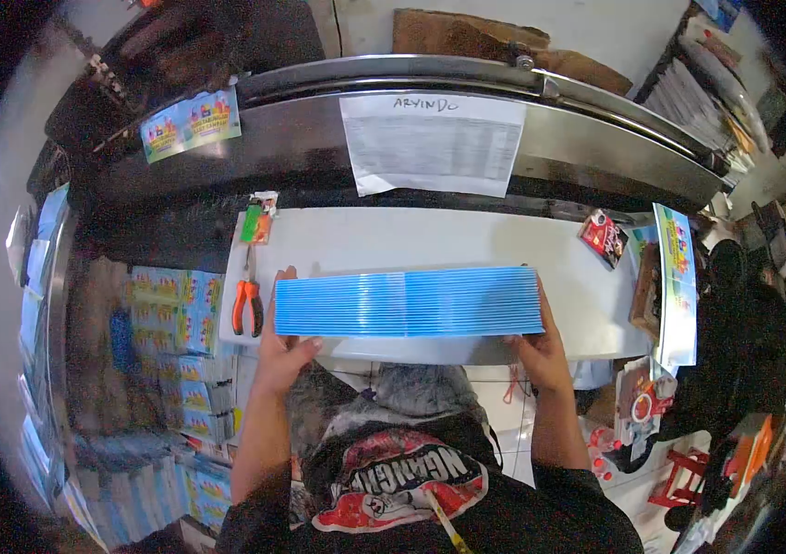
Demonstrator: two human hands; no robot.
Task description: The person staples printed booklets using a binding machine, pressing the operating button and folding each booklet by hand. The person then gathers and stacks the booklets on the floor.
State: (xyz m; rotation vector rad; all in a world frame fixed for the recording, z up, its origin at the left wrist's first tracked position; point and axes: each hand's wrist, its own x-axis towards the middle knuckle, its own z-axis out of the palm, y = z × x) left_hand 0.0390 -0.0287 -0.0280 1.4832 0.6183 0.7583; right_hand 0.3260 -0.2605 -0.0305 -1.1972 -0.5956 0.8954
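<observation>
The white bench carries most of what matters here, and over its near half, about midway between the left and right edges, is the long blue stack of thin layers. Whether its underside touches the bench cannot be told. A pale upright line crosses its middle (a seam or mere glare, it is hard to say). Beyond the far edge hangs a white paper with handwriting along its top; a printed sheet stands at the right edge.

The left hand and right hand press the stack between them, fingers wrapped around its two ends and thumbs along the near lower side. Uneven pressure could let middle layers slip out, and if that line is a join, a slack squeeze could make the stack sag there.

Pliers with orange and black handles lie by the left edge, just beside the left hand; a sideways sweep of that wrist could knock them off. A red packet sits near the far right corner, and a smaller green-and-orange packet at the far left corner.
</observation>
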